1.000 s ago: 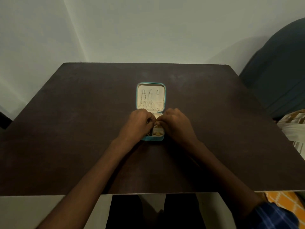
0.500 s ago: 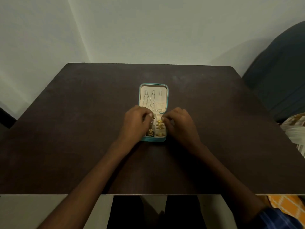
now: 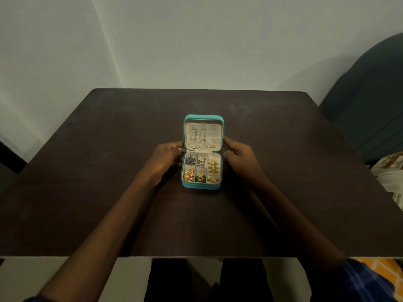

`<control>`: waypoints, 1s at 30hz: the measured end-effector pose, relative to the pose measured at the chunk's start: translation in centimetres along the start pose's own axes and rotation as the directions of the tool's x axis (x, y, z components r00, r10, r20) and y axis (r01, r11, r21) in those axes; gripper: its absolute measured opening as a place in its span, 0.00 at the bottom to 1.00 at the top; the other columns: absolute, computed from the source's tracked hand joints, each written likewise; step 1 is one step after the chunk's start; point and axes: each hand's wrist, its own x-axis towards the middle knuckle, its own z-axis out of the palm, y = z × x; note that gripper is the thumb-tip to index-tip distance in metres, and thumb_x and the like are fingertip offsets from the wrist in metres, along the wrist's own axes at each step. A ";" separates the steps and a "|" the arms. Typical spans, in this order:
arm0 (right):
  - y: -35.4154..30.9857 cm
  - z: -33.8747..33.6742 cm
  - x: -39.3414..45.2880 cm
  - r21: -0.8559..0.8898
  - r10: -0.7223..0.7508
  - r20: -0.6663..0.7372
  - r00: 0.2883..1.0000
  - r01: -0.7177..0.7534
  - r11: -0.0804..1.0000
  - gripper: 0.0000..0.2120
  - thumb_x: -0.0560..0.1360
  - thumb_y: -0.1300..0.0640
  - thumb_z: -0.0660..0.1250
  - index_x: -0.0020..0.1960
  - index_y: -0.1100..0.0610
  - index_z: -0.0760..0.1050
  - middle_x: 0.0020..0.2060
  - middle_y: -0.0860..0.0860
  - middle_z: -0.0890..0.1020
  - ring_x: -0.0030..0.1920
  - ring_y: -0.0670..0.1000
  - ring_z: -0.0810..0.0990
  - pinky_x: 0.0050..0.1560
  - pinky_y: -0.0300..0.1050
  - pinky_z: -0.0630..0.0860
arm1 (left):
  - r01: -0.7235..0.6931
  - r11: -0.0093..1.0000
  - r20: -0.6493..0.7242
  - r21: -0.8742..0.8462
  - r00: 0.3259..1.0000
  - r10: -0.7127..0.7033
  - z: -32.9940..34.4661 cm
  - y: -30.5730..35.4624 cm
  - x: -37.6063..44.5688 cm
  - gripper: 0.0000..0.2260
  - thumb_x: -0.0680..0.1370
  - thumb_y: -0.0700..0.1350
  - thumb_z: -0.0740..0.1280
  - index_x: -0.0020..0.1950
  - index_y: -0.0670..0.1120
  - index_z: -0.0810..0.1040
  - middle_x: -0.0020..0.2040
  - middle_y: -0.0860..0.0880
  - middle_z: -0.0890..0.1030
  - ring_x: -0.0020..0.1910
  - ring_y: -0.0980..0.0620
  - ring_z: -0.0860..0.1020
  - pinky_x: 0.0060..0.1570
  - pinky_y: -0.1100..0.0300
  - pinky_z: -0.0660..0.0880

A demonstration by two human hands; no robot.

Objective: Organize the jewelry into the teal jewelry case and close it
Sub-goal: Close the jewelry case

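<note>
The teal jewelry case [image 3: 199, 185] lies open at the middle of the dark table [image 3: 109, 171]. Its lid [image 3: 204, 117] stands tilted up at the far side, and thin silver chains [image 3: 199, 139] hang from hooks inside it. The tray holds silver earrings [image 3: 190, 160], crystal studs [image 3: 201, 162], gold rings [image 3: 213, 167], a rose-gold piece [image 3: 188, 174] and a green-and-gold piece [image 3: 200, 178]. My left hand [image 3: 166, 159] holds the lid's left edge with its fingertips. My right hand [image 3: 239, 158] holds the right edge the same way.
A dark blue chair back [image 3: 370, 101] stands at the right past the table's edge, with patterned cloth [image 3: 390, 177] below it. A pale wall rises behind the table. The table's near edge runs just above my lap.
Both hands have left the tray, where they were over the jewelry, and moved apart to the sides of the lid. The lid has come up from lying flat.
</note>
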 end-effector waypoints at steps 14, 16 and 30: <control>2.2 -0.4 -4.2 -0.323 -0.286 0.053 0.957 0.288 0.901 0.33 0.69 0.50 0.73 0.71 0.55 0.66 0.69 0.49 0.70 0.65 0.40 0.68 0.67 0.36 0.66 | -0.258 0.948 0.099 0.185 0.965 0.243 -1.5 -3.4 -1.7 0.16 0.80 0.41 0.60 0.65 0.54 0.75 0.59 0.56 0.81 0.59 0.59 0.78 0.62 0.53 0.73; 2.2 -0.6 -4.0 -0.361 -0.317 0.051 0.947 0.314 0.878 0.34 0.68 0.47 0.73 0.71 0.55 0.66 0.70 0.50 0.68 0.67 0.43 0.67 0.68 0.45 0.68 | -0.282 0.930 0.061 0.236 0.959 0.275 -1.7 -3.6 -1.2 0.16 0.79 0.38 0.59 0.63 0.53 0.77 0.57 0.55 0.81 0.58 0.58 0.78 0.61 0.52 0.74; 1.6 0.2 -2.3 -0.435 -0.256 0.240 0.936 0.339 0.834 0.33 0.69 0.41 0.70 0.70 0.45 0.64 0.73 0.51 0.62 0.71 0.49 0.61 0.67 0.42 0.62 | -0.259 0.713 0.220 0.652 0.964 0.148 -2.3 -0.9 3.0 0.08 0.79 0.40 0.63 0.53 0.43 0.80 0.49 0.49 0.81 0.48 0.51 0.78 0.48 0.58 0.72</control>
